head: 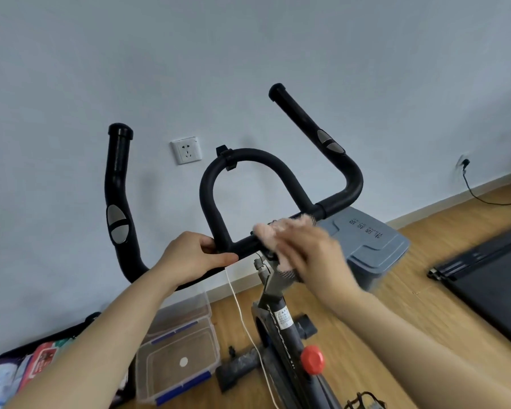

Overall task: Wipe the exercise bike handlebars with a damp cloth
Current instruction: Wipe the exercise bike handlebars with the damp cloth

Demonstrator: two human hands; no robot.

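My left hand [199, 255] is closed around the bars [278, 240] at centre frame; my right hand [313, 255], blurred, presses the cloth [273, 231] onto the crossbar. I judge the cloth could snag the white cable [242, 314] just below

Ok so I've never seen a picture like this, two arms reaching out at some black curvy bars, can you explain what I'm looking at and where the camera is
The camera sits on a person's head, looking forward and down, so the two arms you see are that person's own. The black curvy bars are the handlebars of an exercise bike, seen from the rider's side. The left hand grips the crossbar to steady it. The right hand presses a pinkish cloth against the middle of the bar; it looks blurred, so it is probably moving. Below, the bike's frame carries a red knob. On the wooden floor lie clear plastic boxes and a grey lidded bin, with a wall socket behind.
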